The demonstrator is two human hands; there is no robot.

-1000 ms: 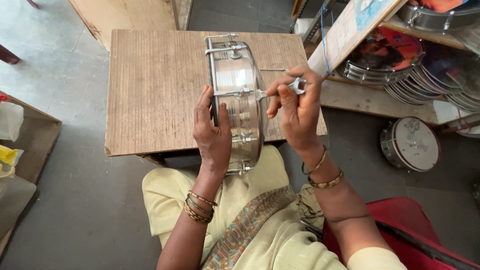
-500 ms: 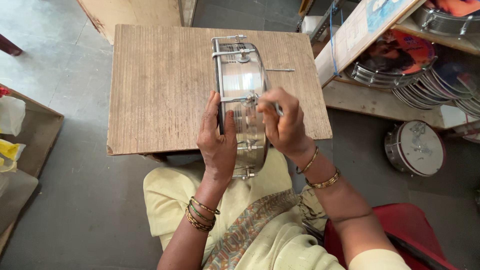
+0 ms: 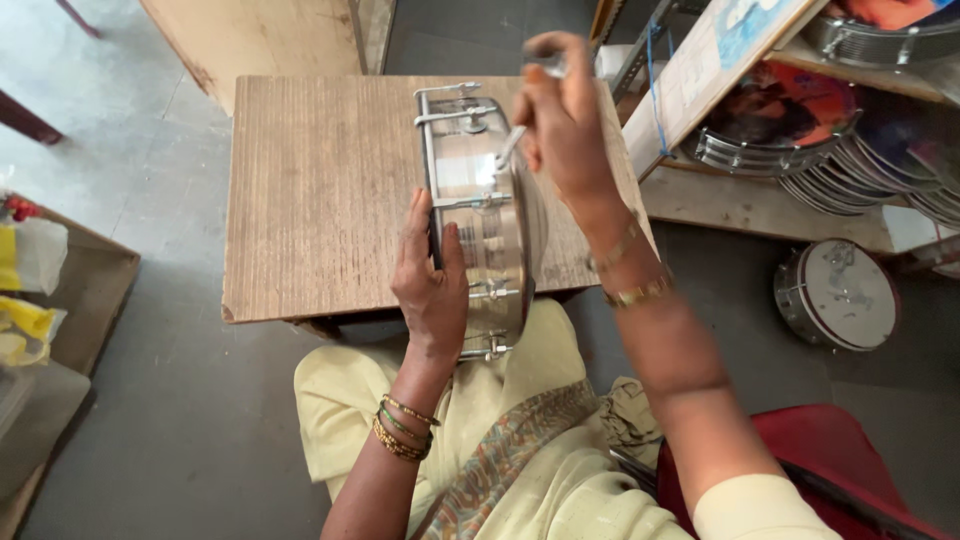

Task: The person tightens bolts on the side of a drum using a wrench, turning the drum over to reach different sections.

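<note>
A shiny metal drum shell (image 3: 482, 215) stands on its edge at the near side of a small wooden table (image 3: 320, 190), with tension rods and lugs along its rim. My left hand (image 3: 430, 275) grips the drum's near rim and steadies it. My right hand (image 3: 565, 115) is raised over the drum's far part and holds a small metal key tool (image 3: 512, 142) whose tip points down at the rim. Both wrists wear bangles.
A finished small drum (image 3: 838, 293) lies on the floor at right. Stacked metal hoops and drums (image 3: 800, 140) fill a low wooden shelf at upper right. A red seat (image 3: 830, 465) is at lower right. A cardboard box with yellow bags (image 3: 40, 300) stands at left.
My right hand lifted from the drum's middle and moved to its far end with the metal tool. My left hand kept its grip on the near rim.
</note>
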